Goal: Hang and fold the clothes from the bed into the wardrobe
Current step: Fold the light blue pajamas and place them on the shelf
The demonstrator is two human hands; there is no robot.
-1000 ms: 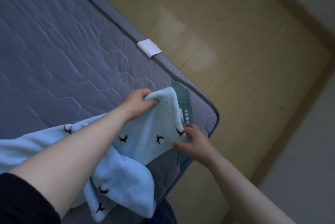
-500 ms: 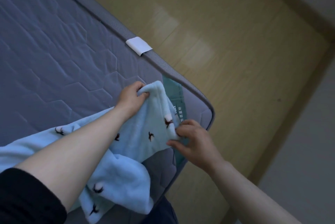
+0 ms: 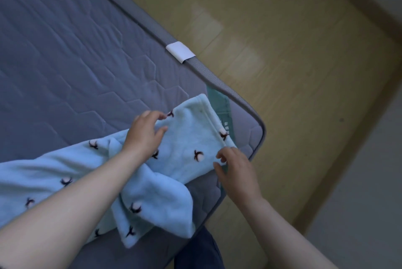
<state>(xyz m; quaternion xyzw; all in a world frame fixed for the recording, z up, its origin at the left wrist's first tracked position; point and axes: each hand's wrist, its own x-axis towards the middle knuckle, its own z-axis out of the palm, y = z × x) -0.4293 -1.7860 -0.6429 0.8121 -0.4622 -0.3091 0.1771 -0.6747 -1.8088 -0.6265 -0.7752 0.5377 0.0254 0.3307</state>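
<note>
We are finding the blue garment lying at the mattress corner, lower centre. The left hand is resting on it, fingers loose; the right hand is touching its edge, fingers uncurled.

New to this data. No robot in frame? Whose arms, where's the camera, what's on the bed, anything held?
There is no robot here: a person works with bare hands. There is only one view, from a wide-angle camera on the person's head, looking forward and down, so both forearms enter from the bottom edge. The grey quilted mattress fills the upper left, and the wooden floor lies beyond it. A light blue fleece garment with small dark sprigs lies near the mattress corner, partly folded over itself. The left hand is over the garment with its fingers spread and relaxed, gripping nothing. The right hand has its fingertips at the garment's edge; whether it pinches the cloth is unclear. A white tab sits on the mattress edge, and a teal label shows beside the garment.
</note>
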